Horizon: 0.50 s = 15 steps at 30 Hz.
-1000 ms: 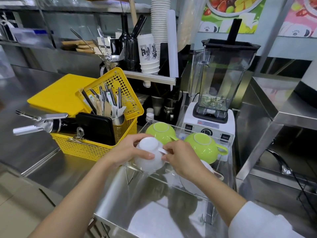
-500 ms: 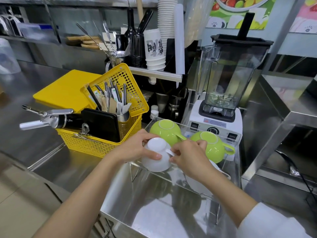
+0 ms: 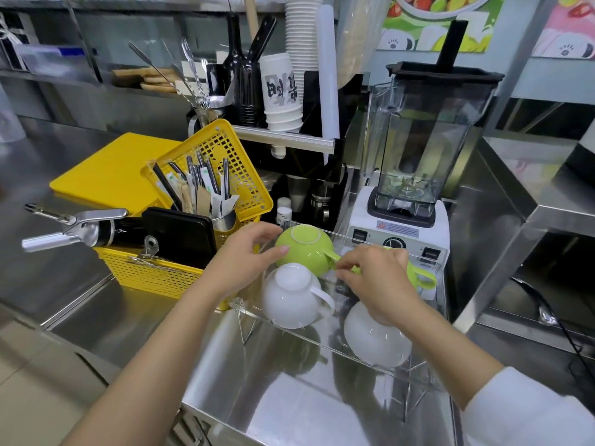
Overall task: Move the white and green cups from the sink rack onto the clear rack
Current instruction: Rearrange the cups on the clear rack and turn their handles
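A clear acrylic rack (image 3: 248, 310) on wire legs spans the sink. Four cups stand upside down on it. One white cup (image 3: 289, 296) sits at the front left with no hand on it. A second white cup (image 3: 376, 344) sits at the front right, partly under my right wrist. At the back left is a green cup (image 3: 304, 244); my left hand (image 3: 244, 262) wraps its left side and my right hand (image 3: 375, 278) pinches its handle. Another green cup (image 3: 421, 278) behind my right hand shows mostly its handle.
A yellow basket (image 3: 154, 275) of utensils stands just left of the rack. A blender (image 3: 409, 175) on a white base is right behind it. Paper cups (image 3: 283, 91) and tools fill a shelf at the back. The steel sink basin (image 3: 289, 407) lies below the rack.
Both hands have let go of the front-left white cup, which now rests on the clear rack, and have moved back onto the left green cup.
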Each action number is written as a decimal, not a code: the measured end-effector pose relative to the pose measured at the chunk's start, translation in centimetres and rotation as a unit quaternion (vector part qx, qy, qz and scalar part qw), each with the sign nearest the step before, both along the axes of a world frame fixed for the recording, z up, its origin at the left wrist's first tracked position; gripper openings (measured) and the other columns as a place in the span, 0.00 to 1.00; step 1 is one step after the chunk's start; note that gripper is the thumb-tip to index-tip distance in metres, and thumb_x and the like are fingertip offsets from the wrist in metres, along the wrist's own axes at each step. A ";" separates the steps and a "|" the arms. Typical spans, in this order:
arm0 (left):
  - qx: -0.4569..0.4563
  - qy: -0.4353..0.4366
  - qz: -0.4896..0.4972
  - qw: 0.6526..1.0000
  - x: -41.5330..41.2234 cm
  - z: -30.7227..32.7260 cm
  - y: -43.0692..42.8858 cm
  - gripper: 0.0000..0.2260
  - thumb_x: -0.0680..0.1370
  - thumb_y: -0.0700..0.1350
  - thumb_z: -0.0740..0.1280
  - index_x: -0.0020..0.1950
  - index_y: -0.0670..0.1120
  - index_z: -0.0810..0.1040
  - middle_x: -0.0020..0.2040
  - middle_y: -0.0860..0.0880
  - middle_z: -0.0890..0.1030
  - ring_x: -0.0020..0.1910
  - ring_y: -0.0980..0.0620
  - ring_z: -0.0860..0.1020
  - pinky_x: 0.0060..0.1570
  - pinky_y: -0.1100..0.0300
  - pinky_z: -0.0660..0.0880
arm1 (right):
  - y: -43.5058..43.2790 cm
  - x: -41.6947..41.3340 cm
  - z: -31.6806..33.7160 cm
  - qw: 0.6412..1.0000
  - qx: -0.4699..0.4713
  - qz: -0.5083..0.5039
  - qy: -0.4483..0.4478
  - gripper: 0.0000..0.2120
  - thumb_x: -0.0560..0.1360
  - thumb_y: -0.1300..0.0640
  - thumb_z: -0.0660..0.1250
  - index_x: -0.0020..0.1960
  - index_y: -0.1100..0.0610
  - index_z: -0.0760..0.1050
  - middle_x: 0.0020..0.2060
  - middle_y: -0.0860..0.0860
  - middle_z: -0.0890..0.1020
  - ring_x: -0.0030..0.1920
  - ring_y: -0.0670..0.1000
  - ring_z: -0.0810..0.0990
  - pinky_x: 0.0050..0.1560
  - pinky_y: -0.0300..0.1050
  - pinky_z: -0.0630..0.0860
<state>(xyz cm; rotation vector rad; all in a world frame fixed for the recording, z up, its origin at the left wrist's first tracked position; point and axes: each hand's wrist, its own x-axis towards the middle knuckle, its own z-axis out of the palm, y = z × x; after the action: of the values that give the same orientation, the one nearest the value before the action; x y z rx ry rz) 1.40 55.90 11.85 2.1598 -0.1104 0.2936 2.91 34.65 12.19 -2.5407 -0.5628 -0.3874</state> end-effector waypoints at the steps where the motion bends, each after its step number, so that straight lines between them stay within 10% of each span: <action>1: 0.012 -0.014 0.015 1.000 0.4 -0.1 0.0 0.14 0.73 0.49 0.68 0.58 0.52 0.74 0.57 0.54 0.76 0.55 0.59 0.73 0.52 0.68 0.67 | 0.0 0.4 0.0 1.000 -0.016 -0.010 -0.012 0.07 0.73 0.58 0.66 0.37 0.53 0.81 0.38 0.48 0.82 0.44 0.51 0.72 0.39 0.45 0.47; 5: 0.067 -0.039 -0.006 0.997 1.6 -0.7 -0.3 0.17 0.73 0.48 0.68 0.62 0.54 0.72 0.61 0.56 0.72 0.58 0.63 0.67 0.51 0.77 0.60 | 0.0 2.0 -0.4 0.995 -0.091 -0.030 -0.028 0.09 0.72 0.60 0.65 0.35 0.55 0.80 0.36 0.50 0.78 0.46 0.54 0.71 0.37 0.47 0.46; 10: 0.103 -0.007 -0.043 0.994 3.1 -1.5 -0.7 0.22 0.74 0.51 0.67 0.67 0.57 0.67 0.74 0.54 0.61 0.72 0.54 0.59 0.70 0.54 0.57 | 0.0 3.3 -0.9 0.989 -0.142 -0.038 -0.011 0.11 0.72 0.55 0.65 0.31 0.54 0.75 0.35 0.49 0.72 0.45 0.53 0.67 0.38 0.48 0.48; 15: 0.133 0.040 -0.069 0.988 4.1 -1.9 -0.4 0.20 0.75 0.51 0.66 0.67 0.57 0.68 0.76 0.53 0.57 0.73 0.53 0.55 0.68 0.56 0.55 | 0.3 4.0 -1.1 0.984 -0.171 -0.034 -0.033 0.11 0.72 0.58 0.64 0.31 0.56 0.75 0.34 0.50 0.73 0.41 0.54 0.65 0.37 0.49 0.48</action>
<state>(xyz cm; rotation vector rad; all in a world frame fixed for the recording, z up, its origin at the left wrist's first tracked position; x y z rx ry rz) 5.47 55.53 9.97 2.4110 -0.2659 0.1173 6.95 34.96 11.08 -2.8916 -0.6135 -0.4321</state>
